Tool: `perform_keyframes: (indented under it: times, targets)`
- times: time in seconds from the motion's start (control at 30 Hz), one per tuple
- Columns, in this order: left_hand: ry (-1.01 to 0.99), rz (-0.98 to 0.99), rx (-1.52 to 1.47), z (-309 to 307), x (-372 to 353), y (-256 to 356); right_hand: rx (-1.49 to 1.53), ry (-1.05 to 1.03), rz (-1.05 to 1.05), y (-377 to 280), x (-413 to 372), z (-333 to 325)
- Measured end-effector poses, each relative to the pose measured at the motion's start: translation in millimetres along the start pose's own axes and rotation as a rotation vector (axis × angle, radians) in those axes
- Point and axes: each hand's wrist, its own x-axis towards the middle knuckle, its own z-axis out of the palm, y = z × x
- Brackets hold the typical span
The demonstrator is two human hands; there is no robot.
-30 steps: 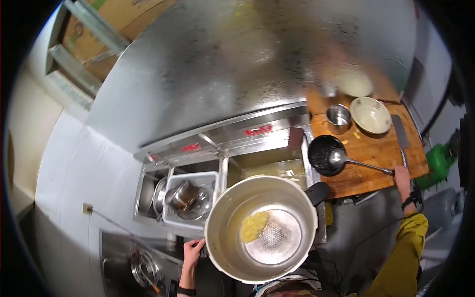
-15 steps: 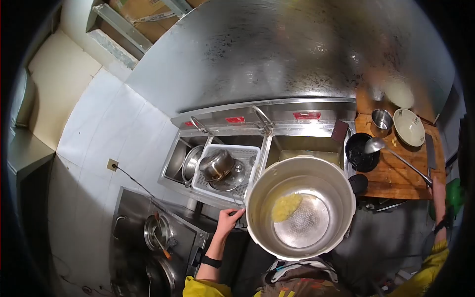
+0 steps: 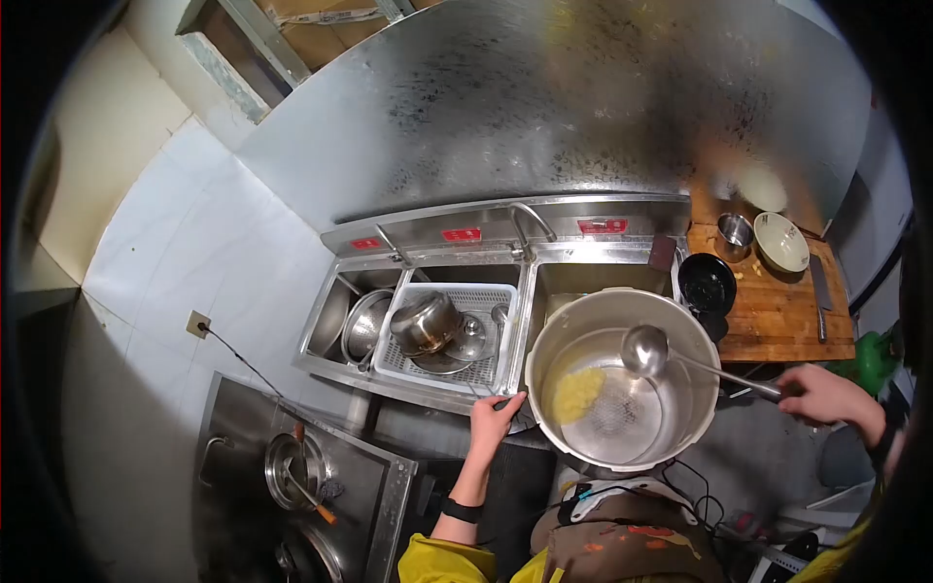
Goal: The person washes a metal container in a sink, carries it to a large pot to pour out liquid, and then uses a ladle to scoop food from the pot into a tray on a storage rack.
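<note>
A large metal pot stands at the front of the sink, tilted so that I see into it. Pale yellow mush lies in a clump on the left part of its bottom. My left hand is closed on the pot's dark side handle at the left rim. Beyond the right rim, my right hand grips the end of a ladle by its long handle. The ladle's bowl hangs inside the pot opening, right of the mush and apart from it.
White basket with a steel pot and lid sits over the middle sink. To the right, a wooden board bears a knife, a patterned bowl and a steel cup. A black bowl stands beside it. Stove at lower left.
My right hand has brought the ladle from the black bowl and board leftward over the pot. The pot, with my left hand on its handle, appears farther right and higher as the view shifts.
</note>
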Motion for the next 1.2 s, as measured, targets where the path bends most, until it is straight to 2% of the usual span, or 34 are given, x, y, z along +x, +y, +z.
perform_keyframes:
  times: [0.1,0.17,0.2,0.3,0.37,0.43,0.5,0.6,0.7,0.83,0.97,1.1,1.2]
  targets:
    - [0.043,0.066,-0.003,3,0,-8,-0.313,-0.155,0.017,-30,50,27]
    - [0.062,0.097,0.037,1,-1,-8,-0.558,-0.139,-0.015,-42,82,49]
    - [0.105,0.161,0.045,2,-1,-11,-0.566,-0.124,-0.02,-47,95,59]
    - [-0.032,0.001,0.006,-4,-3,-3,-0.612,-0.075,-0.075,-62,124,80]
    - [0.003,0.072,-0.042,-3,-4,-2,-0.658,-0.047,-0.164,-73,134,91]
    - [0.023,0.11,-0.042,-3,-3,-3,-0.683,-0.109,-0.156,-90,141,99]
    - [-0.033,0.052,-0.017,-9,-4,9,-0.746,-0.156,-0.188,-116,141,107]
    - [-0.035,0.06,0.011,-11,-2,11,-0.673,-0.235,-0.021,-154,143,122]
    - [-0.031,0.054,0.014,-7,-1,6,-1.051,-0.512,-0.328,-181,146,127]
    - [-0.069,-0.025,-0.025,-10,-1,7,-0.117,-0.461,0.21,-186,136,138]
    - [-0.046,-0.018,-0.006,-7,-3,3,0.432,-0.706,0.397,-139,139,108]
    - [-0.061,-0.033,0.013,-9,-11,5,0.554,-0.692,0.307,-72,118,83]
    - [-0.013,0.06,-0.04,-6,-19,0,0.711,-0.68,0.27,-19,99,75]
